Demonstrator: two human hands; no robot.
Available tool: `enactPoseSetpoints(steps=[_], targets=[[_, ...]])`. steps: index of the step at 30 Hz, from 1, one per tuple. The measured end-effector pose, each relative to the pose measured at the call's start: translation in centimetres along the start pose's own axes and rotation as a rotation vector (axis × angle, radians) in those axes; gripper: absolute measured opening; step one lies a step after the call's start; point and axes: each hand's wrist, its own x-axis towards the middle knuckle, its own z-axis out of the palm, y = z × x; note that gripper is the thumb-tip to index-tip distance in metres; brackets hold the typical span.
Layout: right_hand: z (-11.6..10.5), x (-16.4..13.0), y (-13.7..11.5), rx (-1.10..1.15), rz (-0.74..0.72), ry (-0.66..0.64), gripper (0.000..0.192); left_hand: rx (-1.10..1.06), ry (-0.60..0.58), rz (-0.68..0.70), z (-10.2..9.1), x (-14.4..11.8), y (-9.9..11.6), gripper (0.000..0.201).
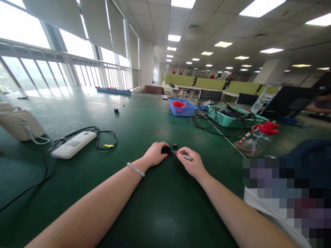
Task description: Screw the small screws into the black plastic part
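Observation:
My left hand [156,154] is closed around a small black part [166,150] on the green table, its fingers partly covering it. Between the fingertips of my right hand [190,162] is a small screwdriver [187,157] with a pale purplish handle. Its thin metal shaft points left and reaches the black part; whether the tip sits in a screw is too small to tell. Just beyond both hands lies another small dark piece [175,145], touched by neither.
Left on the green table [165,210] lie a white power strip [74,144] with a black cable and a beige bag [19,120]. Ahead are a blue basket [182,111] and a teal basket [224,120] with tangled cables. A red-lidded jar [256,143] stands right.

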Motion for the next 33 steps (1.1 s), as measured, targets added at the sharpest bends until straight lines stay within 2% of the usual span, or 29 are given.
enactPoseSetpoints(steps=[7,12,15,24,30,33], targets=[[-0.6,-0.1,-1.0,-0.102,-0.098,0.081,0.033,0.000,-0.001,-0.014,-0.2,-0.1,0.1,0.040],[-0.6,-0.4,-1.3,-0.214,-0.210,0.076,0.026,-0.020,-0.004,-0.028,-0.2,0.0,0.1,0.041],[-0.4,-0.5,-1.3,-0.203,-0.262,0.067,0.024,-0.025,0.002,-0.029,-0.3,0.0,0.1,0.041],[0.1,-0.5,-1.3,-0.175,-0.271,-0.123,0.013,-0.025,-0.008,0.006,-0.5,-0.1,0.0,0.043],[-0.4,-0.5,-1.4,-0.134,-0.298,0.080,0.016,-0.022,-0.010,0.001,-0.5,-0.1,0.1,0.042],[-0.4,-0.3,-1.1,-0.172,-0.245,0.086,0.017,-0.026,-0.015,-0.016,-0.5,-0.1,0.1,0.043]])
